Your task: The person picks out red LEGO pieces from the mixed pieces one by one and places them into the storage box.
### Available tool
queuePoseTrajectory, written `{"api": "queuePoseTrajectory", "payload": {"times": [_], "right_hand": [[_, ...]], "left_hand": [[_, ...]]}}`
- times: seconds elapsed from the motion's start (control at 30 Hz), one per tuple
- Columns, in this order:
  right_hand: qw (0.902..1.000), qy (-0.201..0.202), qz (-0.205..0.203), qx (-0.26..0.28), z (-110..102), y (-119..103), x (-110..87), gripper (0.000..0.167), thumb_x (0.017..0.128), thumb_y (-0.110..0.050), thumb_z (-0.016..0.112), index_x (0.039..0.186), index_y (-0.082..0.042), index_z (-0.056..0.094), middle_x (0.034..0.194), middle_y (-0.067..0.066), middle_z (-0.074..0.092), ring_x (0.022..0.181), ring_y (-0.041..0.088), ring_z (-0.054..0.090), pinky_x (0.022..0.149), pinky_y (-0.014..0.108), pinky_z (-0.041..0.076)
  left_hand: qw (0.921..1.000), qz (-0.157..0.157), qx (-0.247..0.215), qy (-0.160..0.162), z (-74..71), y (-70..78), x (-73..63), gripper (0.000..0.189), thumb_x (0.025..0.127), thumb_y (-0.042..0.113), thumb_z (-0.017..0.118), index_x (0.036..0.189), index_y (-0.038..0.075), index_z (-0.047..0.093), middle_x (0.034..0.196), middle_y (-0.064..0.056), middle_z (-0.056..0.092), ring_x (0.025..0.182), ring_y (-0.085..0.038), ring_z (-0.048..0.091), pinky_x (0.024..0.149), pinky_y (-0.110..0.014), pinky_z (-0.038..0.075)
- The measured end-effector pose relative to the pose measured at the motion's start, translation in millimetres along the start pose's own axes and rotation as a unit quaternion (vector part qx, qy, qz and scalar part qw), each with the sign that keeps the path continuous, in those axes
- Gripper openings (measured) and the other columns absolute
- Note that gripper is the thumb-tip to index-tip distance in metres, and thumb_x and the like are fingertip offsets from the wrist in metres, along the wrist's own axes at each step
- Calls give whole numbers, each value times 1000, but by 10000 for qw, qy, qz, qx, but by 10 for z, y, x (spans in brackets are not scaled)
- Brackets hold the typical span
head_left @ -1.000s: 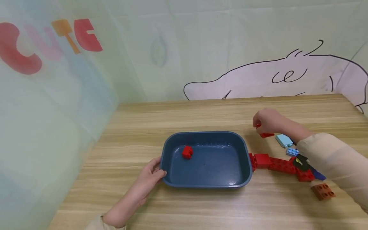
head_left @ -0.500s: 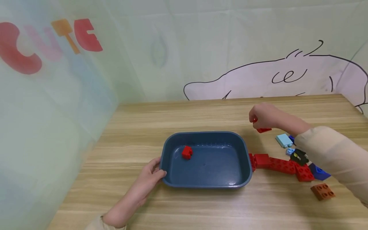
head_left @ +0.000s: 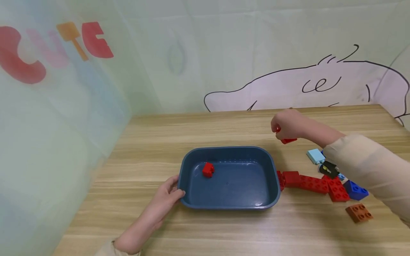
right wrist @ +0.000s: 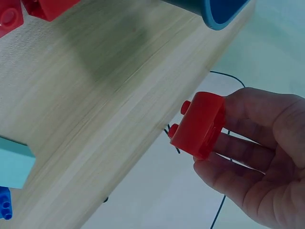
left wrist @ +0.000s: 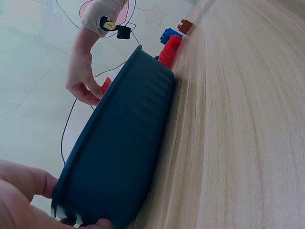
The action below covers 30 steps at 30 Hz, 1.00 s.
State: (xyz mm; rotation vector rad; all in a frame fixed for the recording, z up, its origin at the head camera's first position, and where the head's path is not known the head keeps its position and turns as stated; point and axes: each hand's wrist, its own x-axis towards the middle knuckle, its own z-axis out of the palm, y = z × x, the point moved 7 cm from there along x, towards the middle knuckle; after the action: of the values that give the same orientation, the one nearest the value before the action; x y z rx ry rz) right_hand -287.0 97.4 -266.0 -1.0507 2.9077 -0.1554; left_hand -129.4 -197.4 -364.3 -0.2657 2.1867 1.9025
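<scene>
A dark blue rectangular tub (head_left: 229, 208) stands on the wooden table, with one red toy brick (head_left: 208, 170) inside it toward the left. My left hand (head_left: 169, 193) grips the tub's left end, thumb over the rim and fingers on the outer wall. In the air beyond the tub's back right corner, my right hand (head_left: 289, 124) pinches another red toy brick (right wrist: 200, 125) between thumb and fingers. The right wrist view shows that brick with a rounded side and two studs, raised above the tabletop.
Right of the tub, a row of red bricks (head_left: 314, 184) runs across the table (head_left: 224, 234). Around it lie a light blue brick (head_left: 315, 156), a blue brick (head_left: 356, 191) and a brown brick (head_left: 359, 213). A black strap piece (head_left: 329, 169) shows by the right sleeve.
My right hand has risen and moved left, away from the light blue brick, carrying the red brick. The left hand and the tub have stayed in place.
</scene>
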Motion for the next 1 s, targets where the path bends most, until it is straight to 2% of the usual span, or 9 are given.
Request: {"api": "queuePoseTrajectory", "payload": {"times": [0.37, 0.8, 1.0], "right_hand": [[9998, 83, -72, -167, -75, -126, 60, 12, 67, -4, 73, 79, -2, 71, 77, 10, 67, 71, 26, 57, 61, 38, 54], [9995, -142, -65, -282, -135, -288, 153, 13, 69, -5, 73, 81, -2, 71, 80, 11, 67, 73, 27, 58, 62, 37, 54], [9992, -155, -205, -308, -140, -383, 197, 12, 70, -5, 73, 81, -2, 71, 80, 11, 67, 74, 28, 58, 63, 37, 54]], "left_hand": [[10000, -27, 10, 71, 3, -2, -2, 54, 85, -4, 45, 136, -11, 31, 131, -27, 45, 114, -32, 50, 93, -42, 46], [10000, -7, 72, 32, -1, 1, 10, 54, 86, -3, 44, 137, -12, 28, 132, -29, 43, 115, -33, 49, 93, -44, 46], [10000, -29, 60, 17, 3, 1, 10, 55, 86, -3, 45, 137, -12, 28, 133, -29, 42, 115, -33, 49, 93, -44, 46]]}}
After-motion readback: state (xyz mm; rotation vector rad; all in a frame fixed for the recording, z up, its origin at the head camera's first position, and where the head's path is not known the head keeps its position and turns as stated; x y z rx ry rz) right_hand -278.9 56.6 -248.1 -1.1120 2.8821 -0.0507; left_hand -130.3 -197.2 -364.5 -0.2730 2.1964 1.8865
